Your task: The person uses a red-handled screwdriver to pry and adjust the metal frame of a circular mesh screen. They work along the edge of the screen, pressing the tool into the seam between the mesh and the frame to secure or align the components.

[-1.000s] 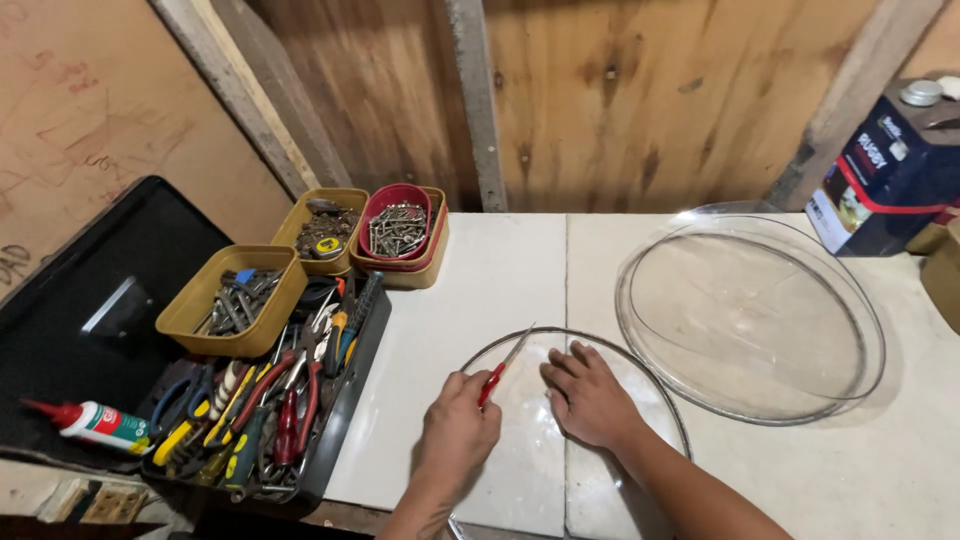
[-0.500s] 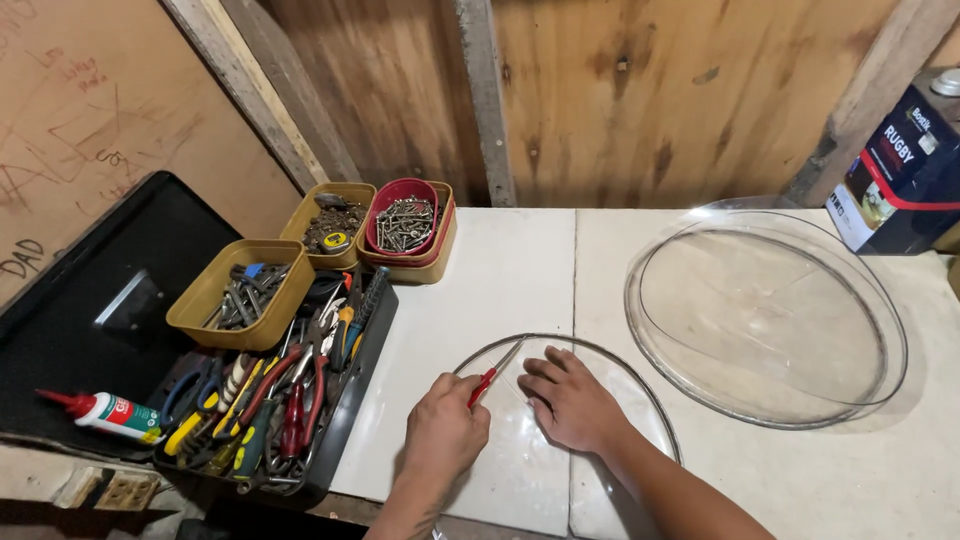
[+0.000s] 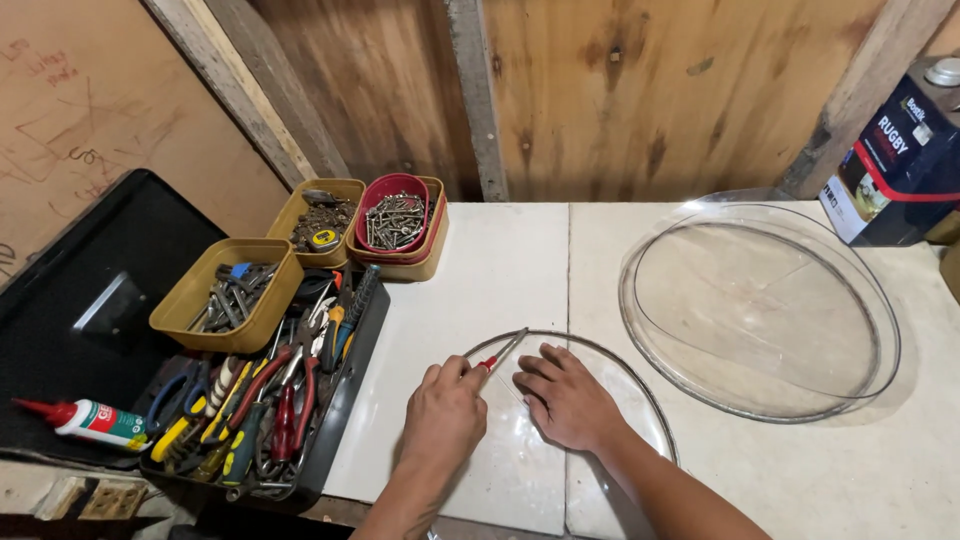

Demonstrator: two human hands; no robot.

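Found open worktop [image 3: 490, 270] ahead of both hands, up to the wooden wall. Hemmed left by the tool tray [image 3: 330, 440] and screw tubs [image 3: 395, 222]; blocked right by the clear dome [image 3: 760, 310], perhaps glass.

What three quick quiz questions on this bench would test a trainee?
1. True or false: the left hand holds a thin red-handled tool.
2. What does the right hand rest on?
A. the clear round sheet
B. the big clear dish
C. the tool tray
3. What fills the red bowl?

Key: 1 true. 2 A. 3 screws.
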